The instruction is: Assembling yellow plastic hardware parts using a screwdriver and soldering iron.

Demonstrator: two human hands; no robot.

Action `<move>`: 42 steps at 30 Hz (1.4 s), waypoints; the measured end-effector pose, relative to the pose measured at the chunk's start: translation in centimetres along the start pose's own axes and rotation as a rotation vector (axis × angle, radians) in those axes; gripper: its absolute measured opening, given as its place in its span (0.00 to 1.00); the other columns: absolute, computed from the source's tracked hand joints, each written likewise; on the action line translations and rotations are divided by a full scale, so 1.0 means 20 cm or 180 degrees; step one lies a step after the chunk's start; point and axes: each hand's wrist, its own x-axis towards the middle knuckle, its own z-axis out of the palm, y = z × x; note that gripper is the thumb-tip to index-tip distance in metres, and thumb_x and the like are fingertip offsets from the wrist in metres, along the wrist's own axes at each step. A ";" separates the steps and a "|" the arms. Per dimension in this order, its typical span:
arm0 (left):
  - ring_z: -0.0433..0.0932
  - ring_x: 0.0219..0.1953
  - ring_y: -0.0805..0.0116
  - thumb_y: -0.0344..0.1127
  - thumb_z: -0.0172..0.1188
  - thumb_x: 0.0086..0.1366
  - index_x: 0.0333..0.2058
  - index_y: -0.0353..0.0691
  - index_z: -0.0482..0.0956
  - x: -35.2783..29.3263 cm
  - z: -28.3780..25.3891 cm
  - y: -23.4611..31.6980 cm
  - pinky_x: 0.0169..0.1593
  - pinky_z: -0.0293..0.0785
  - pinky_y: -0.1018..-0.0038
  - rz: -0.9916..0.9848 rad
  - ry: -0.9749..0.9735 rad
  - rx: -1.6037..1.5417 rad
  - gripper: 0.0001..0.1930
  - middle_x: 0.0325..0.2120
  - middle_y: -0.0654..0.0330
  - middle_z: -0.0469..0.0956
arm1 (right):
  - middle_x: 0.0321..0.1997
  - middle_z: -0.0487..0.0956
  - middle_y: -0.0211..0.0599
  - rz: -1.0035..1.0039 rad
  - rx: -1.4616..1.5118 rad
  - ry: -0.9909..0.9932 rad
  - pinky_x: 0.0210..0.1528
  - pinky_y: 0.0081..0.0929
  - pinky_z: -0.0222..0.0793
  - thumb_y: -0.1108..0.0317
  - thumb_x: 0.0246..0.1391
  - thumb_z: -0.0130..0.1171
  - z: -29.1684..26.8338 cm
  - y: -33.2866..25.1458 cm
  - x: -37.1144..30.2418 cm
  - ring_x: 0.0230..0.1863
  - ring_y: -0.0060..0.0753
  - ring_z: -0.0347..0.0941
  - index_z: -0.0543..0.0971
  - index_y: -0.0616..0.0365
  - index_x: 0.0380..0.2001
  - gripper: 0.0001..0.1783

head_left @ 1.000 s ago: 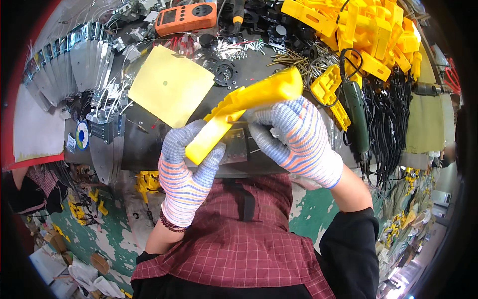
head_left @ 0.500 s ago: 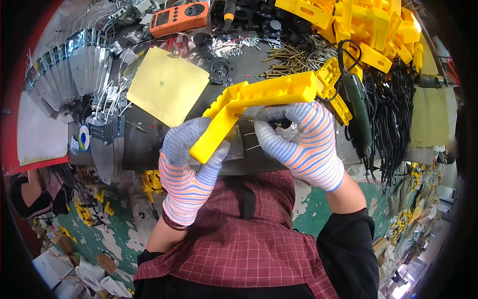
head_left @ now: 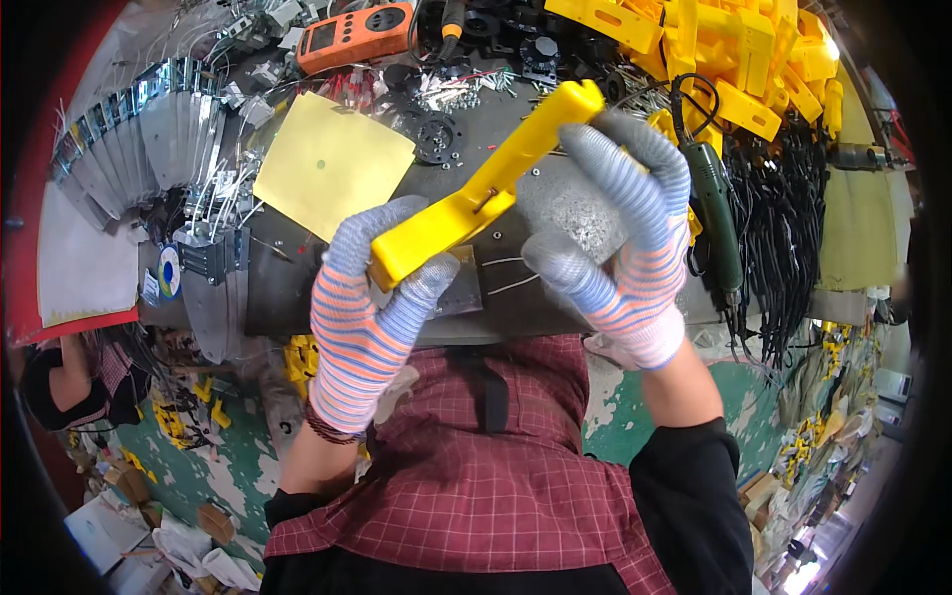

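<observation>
My left hand [head_left: 369, 297], in a striped knit glove with grey fingertips, grips the near end of an angled yellow plastic housing [head_left: 446, 230] between thumb and fingers. The housing is tilted, its long arm reaching up and to the right over the bench. At its inner corner a screw [head_left: 490, 202] shows in a hole. My right hand [head_left: 635, 223], gloved alike, is open beside the far arm, thumb and fingers spread. Its fingertips are close to that arm's end; whether they touch it I cannot tell.
On the dark bench [head_left: 278, 312] lie a yellow square sheet [head_left: 332, 164], an orange meter [head_left: 355, 38] and loose small hardware. At right are a green power screwdriver [head_left: 716, 213], black cables [head_left: 778, 228] and piled yellow housings [head_left: 734, 50]. Metal plates with wires [head_left: 164, 129] fan out at left.
The yellow housing has turned so its far arm points more upward. The right hand has moved from the screw at its corner and opened. The left hand keeps its grip.
</observation>
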 end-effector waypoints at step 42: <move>0.72 0.51 0.49 0.49 0.73 0.46 0.53 0.40 0.70 -0.05 0.13 -0.19 0.53 0.66 0.55 0.1478 -0.1167 0.2113 0.37 0.50 0.52 0.73 | 0.31 0.81 0.44 0.1053 -0.1724 -0.1226 0.34 0.35 0.76 0.64 0.52 0.65 -0.38 0.02 -0.40 0.31 0.43 0.80 0.81 0.61 0.41 0.15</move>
